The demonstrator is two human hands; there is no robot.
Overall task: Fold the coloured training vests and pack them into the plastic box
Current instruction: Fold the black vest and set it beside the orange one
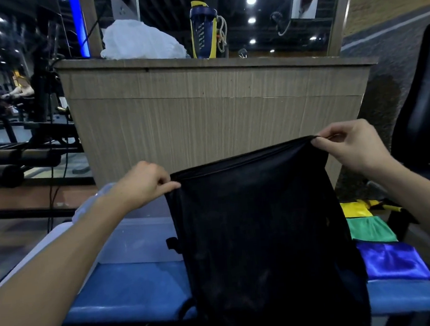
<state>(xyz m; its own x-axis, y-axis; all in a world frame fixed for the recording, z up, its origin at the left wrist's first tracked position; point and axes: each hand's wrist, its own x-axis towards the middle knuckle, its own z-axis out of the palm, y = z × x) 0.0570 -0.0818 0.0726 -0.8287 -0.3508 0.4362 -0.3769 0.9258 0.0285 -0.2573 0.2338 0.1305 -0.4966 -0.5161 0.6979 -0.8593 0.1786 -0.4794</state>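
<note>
Black vest (260, 231) up in the air, held out by its top edge over the blue worktop (131, 290), and it hangs straight down in front of the person, its lower part dropping past the worktop's near edge. Not folded yet, by the look of it: one flat sheet of mesh, top hem stretched between the two hands.

Off to the right, three pieces already lie folded in a row on the worktop: yellow vest (355, 209) farthest, green vest (371, 229) in the middle, blue vest (394, 260) nearest, each touching the next. So that part looks done. None of them is in the box (138, 242) yet; the clear box sits on the worktop at the left, behind the left forearm and partly behind the black vest (what is inside it I cannot tell, the wall is too cloudy). My read: three folded, one in hand, all the packing left.

Now the grip. Left hand (143, 184) has its fingers (162, 181) curled, thumb and forefinger pinching the vest's upper left corner. Right hand (348, 143) sits higher, fingers bent in, thumb and fingertips pinching the upper right corner, so the hem slopes up to the right. Both hands are clamped on cloth, nothing else touched.
</note>
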